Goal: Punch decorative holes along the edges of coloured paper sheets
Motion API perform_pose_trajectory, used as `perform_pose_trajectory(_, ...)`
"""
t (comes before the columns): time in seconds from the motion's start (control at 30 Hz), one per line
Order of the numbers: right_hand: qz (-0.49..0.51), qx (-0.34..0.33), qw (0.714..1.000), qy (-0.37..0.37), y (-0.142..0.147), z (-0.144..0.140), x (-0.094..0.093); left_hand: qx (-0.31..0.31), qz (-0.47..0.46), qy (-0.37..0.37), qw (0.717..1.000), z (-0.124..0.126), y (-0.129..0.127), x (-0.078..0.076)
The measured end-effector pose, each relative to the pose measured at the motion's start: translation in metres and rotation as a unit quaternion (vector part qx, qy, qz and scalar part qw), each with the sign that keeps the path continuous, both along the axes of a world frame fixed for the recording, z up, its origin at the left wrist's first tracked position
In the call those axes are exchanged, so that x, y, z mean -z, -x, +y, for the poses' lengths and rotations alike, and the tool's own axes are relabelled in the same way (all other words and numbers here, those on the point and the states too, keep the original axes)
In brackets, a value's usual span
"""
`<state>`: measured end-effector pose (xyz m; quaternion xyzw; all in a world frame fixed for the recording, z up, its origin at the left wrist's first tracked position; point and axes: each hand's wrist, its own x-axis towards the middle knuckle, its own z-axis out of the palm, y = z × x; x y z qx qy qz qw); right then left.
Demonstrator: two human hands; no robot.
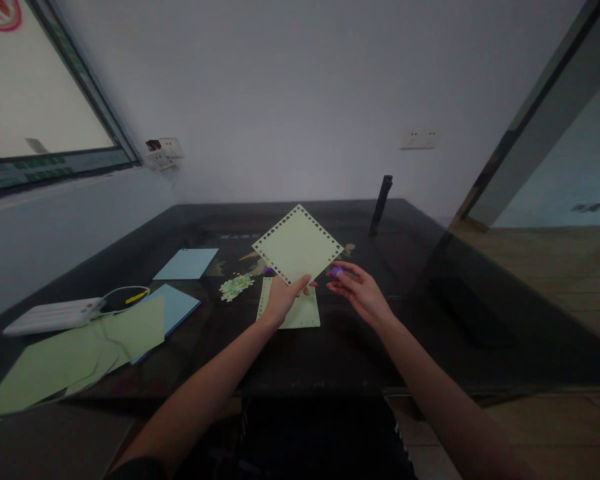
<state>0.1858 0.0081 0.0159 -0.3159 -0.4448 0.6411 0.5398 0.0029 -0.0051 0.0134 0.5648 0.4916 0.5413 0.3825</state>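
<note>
My left hand (284,297) pinches the bottom corner of a pale green square sheet (299,245), raised above the desk with a corner pointing up. Rows of small punched holes run along its edges. In the fingers of my right hand (357,288) is a small purple craft punch (337,272), just beside the sheet's right corner. A second punched green sheet (305,315) lies flat below, partly covered by my left hand. Another small purple item (269,271) shows behind that hand. To its left sits a heap of tiny paper cutouts (237,287).
Light blue sheets (187,264) and larger green sheets (87,347) lie on the left, beside a white power strip (55,315) with a cable. A black upright stick (381,205) stands at the back right. A flat black object (470,312) rests on the dark desk's right side.
</note>
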Motion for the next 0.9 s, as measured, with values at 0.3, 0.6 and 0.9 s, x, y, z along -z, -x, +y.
perform_pose_trajectory(0.3,0.026,0.019,0.999,0.019,0.0054,-0.0034,-0.0008,-0.009,0.053,-0.029,0.998,-0.0024,0.0,-0.0053)
perform_pose_trajectory(0.6,0.021,0.029,0.999,0.007,0.0057,-0.0041,0.001,-0.007,0.063,-0.031,0.998,-0.0055,-0.004,-0.0087)
perform_pose_trajectory(0.9,0.019,0.043,0.999,0.01,0.0079,-0.0067,-0.0007,-0.001,0.069,-0.042,0.997,-0.0047,-0.0024,-0.0067)
